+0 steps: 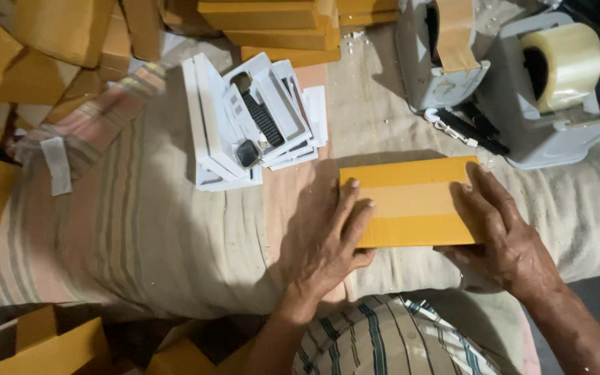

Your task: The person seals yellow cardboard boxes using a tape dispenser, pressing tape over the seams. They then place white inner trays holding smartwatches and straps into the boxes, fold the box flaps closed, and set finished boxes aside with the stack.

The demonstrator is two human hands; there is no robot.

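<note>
Flat yellow cardboard box (411,201) lying on the striped cloth (140,222), long axis left to right, paler tape band along its middle, left hand (328,239) and right hand (501,232) pressed open-palmed on its ends (tape dispensers (515,83) just beyond)

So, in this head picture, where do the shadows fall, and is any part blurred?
Head view: light from above-right; the left hand throws a dark shadow leftward onto the striped cloth; the yellow box is sharp, the cartons at the left edge are smeared; the tape roll shows mild glare.
</note>
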